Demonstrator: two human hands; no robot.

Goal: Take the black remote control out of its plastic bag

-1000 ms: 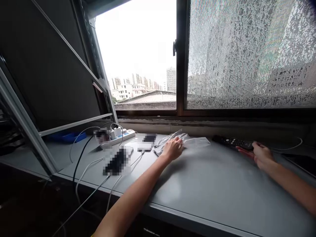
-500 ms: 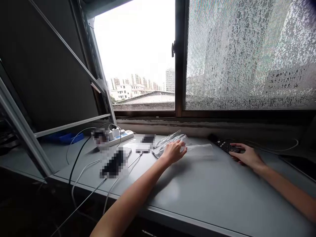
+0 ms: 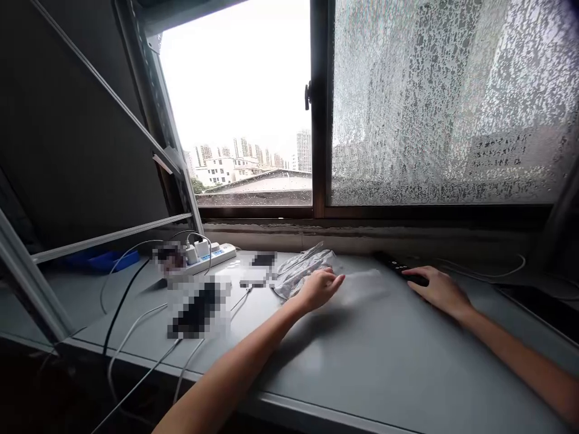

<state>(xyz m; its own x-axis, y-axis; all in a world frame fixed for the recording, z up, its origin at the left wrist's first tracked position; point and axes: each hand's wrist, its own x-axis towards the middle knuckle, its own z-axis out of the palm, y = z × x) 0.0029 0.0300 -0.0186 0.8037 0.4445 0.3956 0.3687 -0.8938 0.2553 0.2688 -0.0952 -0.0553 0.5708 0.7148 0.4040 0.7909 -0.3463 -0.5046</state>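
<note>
A black remote control with small light buttons lies at the right, its far end pointing toward the window. My right hand is closed around its near end, which the fingers partly hide. Over the middle of the table is my left hand, loosely curved with the thumb and fingers apart and nothing seen in it. Just behind this hand lies a crumpled grey-and-white plastic bag, partly covered by the fingers. A translucent plastic sheet spreads to the right of it; whether the left hand touches either is unclear.
A white power strip with plugs and several cables stands at the back left. Blurred-out dark devices lie in front. A flat black device rests at the right edge. Metal shelf posts rise at the left, a window behind.
The view has shifted slightly to the right. My right hand has settled lower over the remote, covering more of it. The left hand's fingers have drawn closer together near the bag.
</note>
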